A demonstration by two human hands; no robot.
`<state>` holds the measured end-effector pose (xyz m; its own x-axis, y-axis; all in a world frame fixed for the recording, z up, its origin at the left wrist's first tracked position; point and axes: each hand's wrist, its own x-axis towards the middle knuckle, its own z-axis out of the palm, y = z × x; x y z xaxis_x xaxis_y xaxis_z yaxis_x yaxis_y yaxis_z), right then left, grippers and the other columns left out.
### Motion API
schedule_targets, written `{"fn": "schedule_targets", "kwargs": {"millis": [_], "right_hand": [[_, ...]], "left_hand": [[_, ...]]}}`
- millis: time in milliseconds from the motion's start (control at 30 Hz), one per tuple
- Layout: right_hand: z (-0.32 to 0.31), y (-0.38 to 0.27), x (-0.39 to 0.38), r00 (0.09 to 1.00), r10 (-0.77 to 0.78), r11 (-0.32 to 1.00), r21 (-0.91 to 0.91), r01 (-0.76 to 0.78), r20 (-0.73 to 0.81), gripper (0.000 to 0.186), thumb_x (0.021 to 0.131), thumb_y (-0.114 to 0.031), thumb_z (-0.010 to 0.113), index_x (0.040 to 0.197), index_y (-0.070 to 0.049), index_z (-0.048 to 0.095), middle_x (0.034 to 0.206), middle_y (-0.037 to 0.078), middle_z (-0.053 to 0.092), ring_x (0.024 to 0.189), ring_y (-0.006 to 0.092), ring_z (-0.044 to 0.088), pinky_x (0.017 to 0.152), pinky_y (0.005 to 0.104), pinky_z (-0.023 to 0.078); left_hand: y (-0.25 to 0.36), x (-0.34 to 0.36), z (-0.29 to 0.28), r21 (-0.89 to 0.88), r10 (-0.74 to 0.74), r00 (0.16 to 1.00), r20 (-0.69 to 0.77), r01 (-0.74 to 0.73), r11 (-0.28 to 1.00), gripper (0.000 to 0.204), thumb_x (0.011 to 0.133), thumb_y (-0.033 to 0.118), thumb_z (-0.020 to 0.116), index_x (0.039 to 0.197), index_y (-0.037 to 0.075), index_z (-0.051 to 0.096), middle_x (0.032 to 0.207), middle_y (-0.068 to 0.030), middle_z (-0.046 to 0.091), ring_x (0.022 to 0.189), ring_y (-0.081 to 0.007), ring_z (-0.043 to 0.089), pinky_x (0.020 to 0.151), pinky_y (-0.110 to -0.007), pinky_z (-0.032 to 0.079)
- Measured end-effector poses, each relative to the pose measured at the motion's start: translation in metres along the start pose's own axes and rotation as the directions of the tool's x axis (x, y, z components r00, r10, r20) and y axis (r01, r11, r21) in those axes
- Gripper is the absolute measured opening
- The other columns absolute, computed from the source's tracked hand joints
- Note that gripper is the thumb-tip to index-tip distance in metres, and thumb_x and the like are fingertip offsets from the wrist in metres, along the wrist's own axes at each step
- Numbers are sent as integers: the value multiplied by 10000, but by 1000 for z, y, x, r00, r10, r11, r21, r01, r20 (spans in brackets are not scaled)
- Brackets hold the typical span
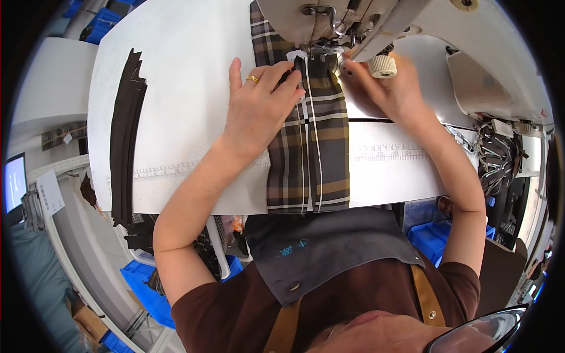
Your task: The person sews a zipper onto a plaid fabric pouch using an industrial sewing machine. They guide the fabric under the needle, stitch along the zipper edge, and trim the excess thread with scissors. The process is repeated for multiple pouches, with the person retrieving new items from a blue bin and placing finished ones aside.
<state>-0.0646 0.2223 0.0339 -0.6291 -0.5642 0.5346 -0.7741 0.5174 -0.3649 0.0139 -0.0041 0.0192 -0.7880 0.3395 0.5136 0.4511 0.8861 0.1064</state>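
A plaid fabric panel (329, 153) in brown, black and white lies lengthwise under the sewing machine's presser foot (326, 52). Down its middle runs a narrow dark strip (313, 182) edged with thin white lines. My left hand (259, 106), with a ring on one finger, bends its thumb and fingertips together on the dark strip just before the foot; its little finger sticks out to the side. Right of the foot, my right hand (391, 88) reaches beside the fabric's edge, partly behind a cream knob (382, 66). Motion smears it, and its fingertips are partly hidden.
A stack of dark fabric strips (126, 141) lies on the white table (182, 112) at the left. A printed ruler scale (388, 152) crosses the tabletop. The machine head (471, 41) overhangs the upper right. Blue bins (426, 238) stand below the table edge.
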Motion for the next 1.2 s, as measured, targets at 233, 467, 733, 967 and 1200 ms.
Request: {"fn": "schedule_targets", "kwargs": {"millis": [233, 467, 733, 967, 1200], "right_hand": [[18, -15, 9, 862, 337, 700, 511, -498, 378, 99, 776, -165, 677, 807, -75, 648, 640, 43, 583, 555, 144, 554, 516, 304, 455], [7, 0, 10, 890, 392, 867, 230, -442, 233, 148, 754, -206, 637, 844, -90, 658, 640, 86, 597, 548, 235, 566, 517, 334, 442], [6, -6, 2, 983, 152, 988, 11, -154, 104, 140, 798, -114, 637, 902, -28, 674, 693, 82, 660, 586, 165, 623, 549, 281, 480], [2, -4, 3, 982, 142, 989, -54, -137, 123, 169, 792, -104, 641, 948, -42, 657, 779, 115, 672, 626, 247, 635, 590, 336, 505], [-7, -3, -10, 975, -207, 978, -21, 210, 83, 252, 767, -122, 650, 1010, -68, 612, 961, 115, 629, 895, 321, 584, 776, 397, 473]], "left_hand": [[-1, -1, -3, -42, -3, 1000, 27, 4, 999, 238, 792, 214, 694, 1003, 118, 637, 1130, 11, 604, 978, -167, 589, 1008, -628, 259], [6, 3, -7, -65, 21, 998, 58, -17, 998, 235, 795, 233, 702, 993, 112, 667, 1085, 23, 652, 934, -176, 610, 1038, -589, 198], [2, 3, -4, -149, 27, 998, 53, -19, 989, 272, 809, 200, 675, 1063, 104, 662, 1118, 23, 637, 857, -180, 586, 932, -428, 346], [-2, 3, -11, -53, 107, 987, 123, -101, 993, 321, 823, 198, 651, 1126, 92, 639, 1198, 27, 605, 960, -186, 553, 906, -398, 391], [-7, 5, -9, -110, 116, 985, 124, -103, 989, 299, 843, 239, 642, 1112, 107, 634, 1206, 27, 591, 1042, -193, 551, 1013, -521, 319]]}}
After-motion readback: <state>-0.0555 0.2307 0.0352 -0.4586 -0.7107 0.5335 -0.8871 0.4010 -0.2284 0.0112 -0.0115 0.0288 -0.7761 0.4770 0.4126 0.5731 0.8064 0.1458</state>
